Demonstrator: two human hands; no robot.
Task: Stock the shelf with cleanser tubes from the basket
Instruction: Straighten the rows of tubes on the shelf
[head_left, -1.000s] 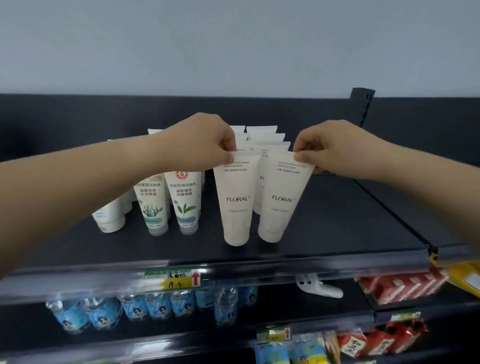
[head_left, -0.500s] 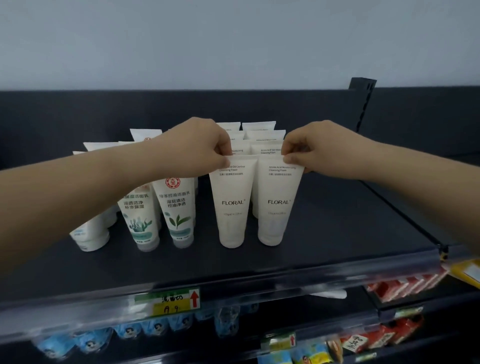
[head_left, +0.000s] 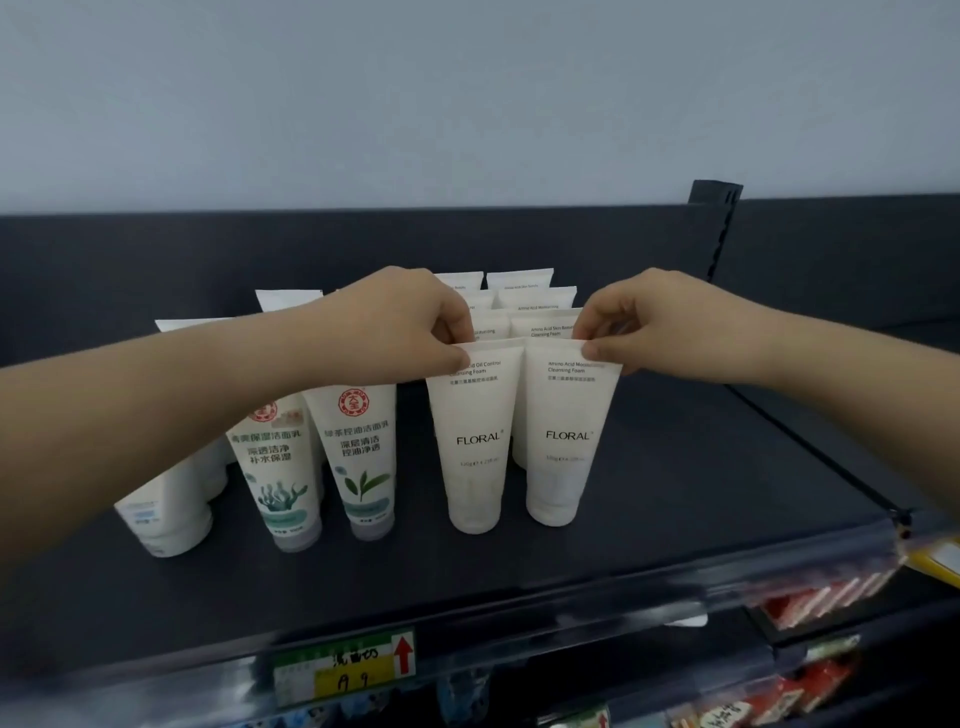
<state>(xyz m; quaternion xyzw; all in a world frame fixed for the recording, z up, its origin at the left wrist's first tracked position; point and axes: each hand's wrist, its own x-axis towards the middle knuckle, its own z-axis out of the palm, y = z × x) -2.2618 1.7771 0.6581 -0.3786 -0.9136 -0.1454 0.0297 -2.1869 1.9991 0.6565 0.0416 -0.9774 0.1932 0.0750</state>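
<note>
Two white FLORAL cleanser tubes stand cap-down side by side on the dark top shelf (head_left: 701, 499). My left hand (head_left: 400, 317) pinches the flat top edge of the left FLORAL tube (head_left: 475, 441). My right hand (head_left: 644, 317) pinches the top corner of the right FLORAL tube (head_left: 566, 441). Both tubes stand upright with their caps on the shelf. Behind them stand two rows of more white tubes (head_left: 537, 299). The basket is out of view.
Left of the FLORAL tubes stand two green-printed tubes (head_left: 363, 457) and plain white tubes (head_left: 171, 514). A clear price rail with a yellow tag (head_left: 345, 670) runs along the shelf front. Red packets (head_left: 810, 603) lie on lower shelves. A black upright (head_left: 719, 228) bounds the shelf at right.
The right tube has gone from tilted to upright beside the left one. Both hands keep their pinch on the tube tops. The view has tilted up slightly, so the shelf sits lower.
</note>
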